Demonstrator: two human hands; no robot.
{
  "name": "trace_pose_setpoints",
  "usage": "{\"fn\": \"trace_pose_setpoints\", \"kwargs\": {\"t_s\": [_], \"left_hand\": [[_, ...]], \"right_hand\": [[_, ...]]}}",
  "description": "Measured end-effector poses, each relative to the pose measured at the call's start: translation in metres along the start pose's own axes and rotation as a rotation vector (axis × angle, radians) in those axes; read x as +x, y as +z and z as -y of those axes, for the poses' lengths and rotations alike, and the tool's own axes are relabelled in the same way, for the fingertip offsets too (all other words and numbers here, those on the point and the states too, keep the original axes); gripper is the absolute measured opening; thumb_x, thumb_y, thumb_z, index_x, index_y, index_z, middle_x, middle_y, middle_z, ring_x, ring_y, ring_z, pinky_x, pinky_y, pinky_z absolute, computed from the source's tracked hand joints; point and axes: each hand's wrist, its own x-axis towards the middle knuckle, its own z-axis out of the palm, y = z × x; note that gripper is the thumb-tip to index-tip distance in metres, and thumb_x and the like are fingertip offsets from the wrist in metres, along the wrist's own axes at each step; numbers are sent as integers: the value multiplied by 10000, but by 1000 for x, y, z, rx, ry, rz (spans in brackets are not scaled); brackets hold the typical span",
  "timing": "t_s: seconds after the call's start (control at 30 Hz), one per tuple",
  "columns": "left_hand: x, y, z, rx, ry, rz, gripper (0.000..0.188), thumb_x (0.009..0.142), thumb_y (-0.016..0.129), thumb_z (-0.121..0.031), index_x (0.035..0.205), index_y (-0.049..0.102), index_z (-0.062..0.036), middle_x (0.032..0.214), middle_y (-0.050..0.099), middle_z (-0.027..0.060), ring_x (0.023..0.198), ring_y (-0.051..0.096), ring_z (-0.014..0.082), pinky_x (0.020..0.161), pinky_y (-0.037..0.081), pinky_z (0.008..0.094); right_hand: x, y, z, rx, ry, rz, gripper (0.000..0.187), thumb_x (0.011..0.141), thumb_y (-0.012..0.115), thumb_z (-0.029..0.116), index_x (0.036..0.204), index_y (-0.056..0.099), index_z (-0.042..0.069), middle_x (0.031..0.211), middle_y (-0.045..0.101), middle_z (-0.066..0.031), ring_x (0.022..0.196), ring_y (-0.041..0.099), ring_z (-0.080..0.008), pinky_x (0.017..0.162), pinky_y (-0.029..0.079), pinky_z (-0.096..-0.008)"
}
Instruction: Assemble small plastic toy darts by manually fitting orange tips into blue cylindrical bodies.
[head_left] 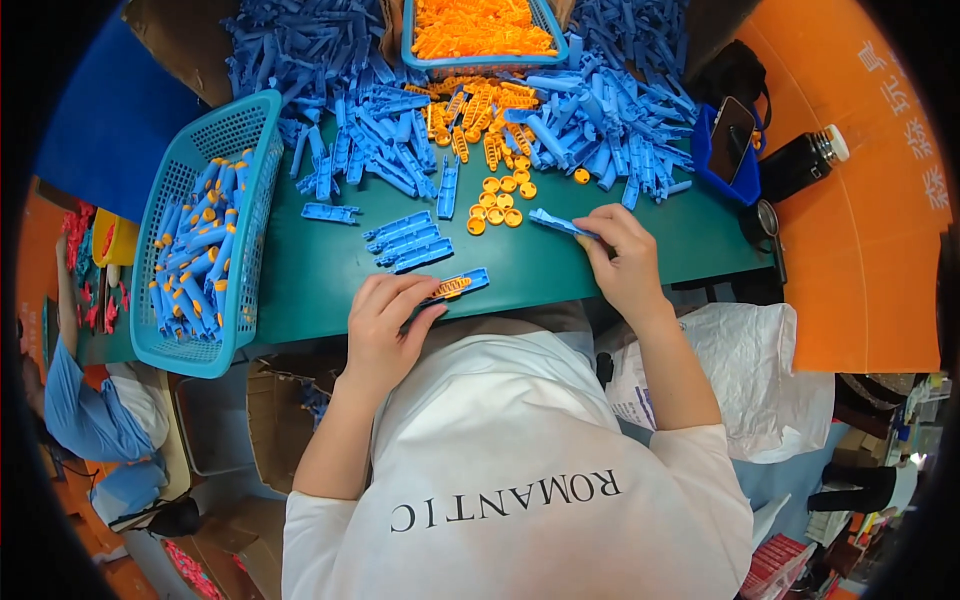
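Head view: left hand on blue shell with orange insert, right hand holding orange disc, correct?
The right hand holds a blue piece, not an orange disc, per the head view; the left hand is on a blue shell with orange insert.

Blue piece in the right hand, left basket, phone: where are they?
Blue piece (557, 224) in the right hand (628, 250), head view: middle of its visible length.
Left basket (260, 190), head view: its right wall.
Phone (731, 141), head view: middle of its dark face.

Left hand (380, 322): thumb (424, 324) and fingers (405, 290) pinched; left forearm (335, 435) below and left of the grip. Right hand (630, 262): thumb and fingers pinched; right forearm (680, 375) below and right.
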Motion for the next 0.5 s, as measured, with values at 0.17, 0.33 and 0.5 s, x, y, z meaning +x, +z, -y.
{"fn": "trace_pose_setpoints", "kwargs": {"t_s": [0.17,0.33,0.5], "left_hand": [[-3,-3,2,-54,-58,16,319,762,823,-78,1066,730,-58,985,719,67,919,629,272,831,496,380],[-2,-8,0,-102,-118,33,340,762,827,-93,1086,731,-57,978,719,74,908,627,277,834,494,378],[-4,-4,6,-123,-123,28,335,767,827,-118,1086,736,-71,938,722,73,882,616,269,806,473,371]], "right_hand": [[-5,8,1,-134,-319,65,253,799,756,-29,1043,745,35,1036,695,-128,847,659,-276,707,537,-335],[-4,3,12,-11,-162,79,249,762,774,-40,1005,726,-18,993,725,-158,909,674,-310,792,544,-389],[-3,4,11,-140,-208,60,206,769,768,-49,968,723,-24,956,730,-153,868,691,-308,776,549,-371]]}}
